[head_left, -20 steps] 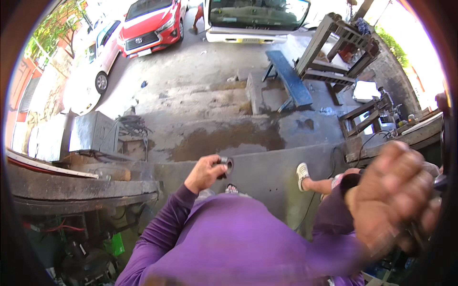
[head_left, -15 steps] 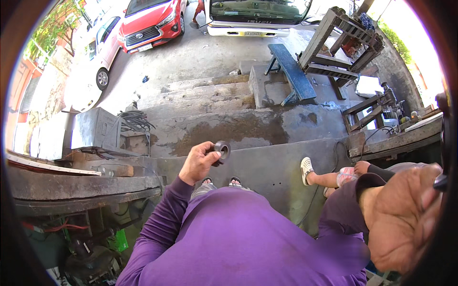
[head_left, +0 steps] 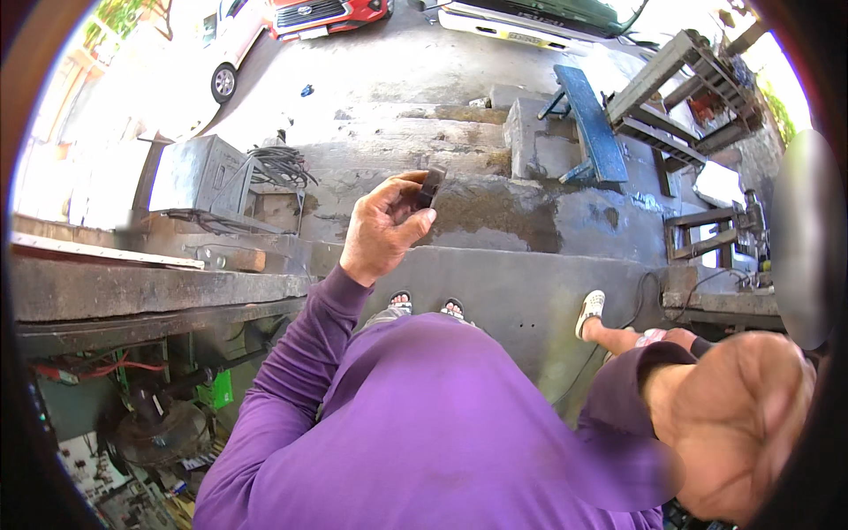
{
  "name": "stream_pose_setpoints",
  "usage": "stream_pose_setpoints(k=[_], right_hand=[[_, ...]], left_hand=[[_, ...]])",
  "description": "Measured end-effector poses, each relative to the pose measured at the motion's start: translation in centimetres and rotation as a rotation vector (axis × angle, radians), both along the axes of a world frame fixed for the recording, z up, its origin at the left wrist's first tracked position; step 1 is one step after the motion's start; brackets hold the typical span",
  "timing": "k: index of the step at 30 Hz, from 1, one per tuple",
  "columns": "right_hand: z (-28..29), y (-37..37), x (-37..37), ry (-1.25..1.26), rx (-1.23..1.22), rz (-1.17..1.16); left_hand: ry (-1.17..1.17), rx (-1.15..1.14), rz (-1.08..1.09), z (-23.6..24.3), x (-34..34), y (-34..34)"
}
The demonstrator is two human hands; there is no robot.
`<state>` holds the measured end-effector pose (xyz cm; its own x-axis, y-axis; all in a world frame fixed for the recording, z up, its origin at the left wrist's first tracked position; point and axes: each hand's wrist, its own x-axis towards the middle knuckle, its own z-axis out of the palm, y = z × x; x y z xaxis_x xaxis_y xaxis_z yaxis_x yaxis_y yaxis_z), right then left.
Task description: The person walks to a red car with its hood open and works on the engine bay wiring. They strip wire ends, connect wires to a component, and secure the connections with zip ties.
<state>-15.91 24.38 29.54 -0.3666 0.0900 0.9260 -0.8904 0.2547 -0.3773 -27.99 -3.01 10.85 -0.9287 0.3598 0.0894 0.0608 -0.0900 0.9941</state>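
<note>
Held out in front of me, my left hand (head_left: 386,227) pinches a dark ring-shaped piece (head_left: 430,187) between thumb and fingers. The ring now shows mostly edge-on, above the stained concrete. My right hand (head_left: 738,424) is raised very close at the right edge, large and blurred. Its fingers are bent or cut off by the rim, and whether they hold anything is hidden. A tall grey blurred shape (head_left: 802,238) rises above it. My purple shirt (head_left: 442,424) fills the lower middle.
A seated person's leg and pale shoe (head_left: 591,311) are close on the right. Ahead stand a blue bench (head_left: 590,124), a metal frame (head_left: 680,106), a metal box (head_left: 199,174) and coiled cable (head_left: 281,165). A workbench edge (head_left: 159,296) runs along the left, with machinery (head_left: 163,428) below.
My left hand has moved up and slightly right, turning the ring from hole-facing to edge-on. The view has tilted down toward the floor. My right hand has shifted slightly lower at the edge.
</note>
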Motion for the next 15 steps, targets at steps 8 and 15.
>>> stream_pose_setpoints(k=[8, 15], right_hand=[[-15.0, -6.1, -6.3, -1.045, 0.060, -0.119], [-17.5, -4.0, -11.3, -0.846, 0.326, -0.170]], left_hand=[[0.095, -0.077, 0.050, -1.1, -1.1, 3.4], [0.097, -0.180, 0.092, -1.8, -2.0, 4.3]])
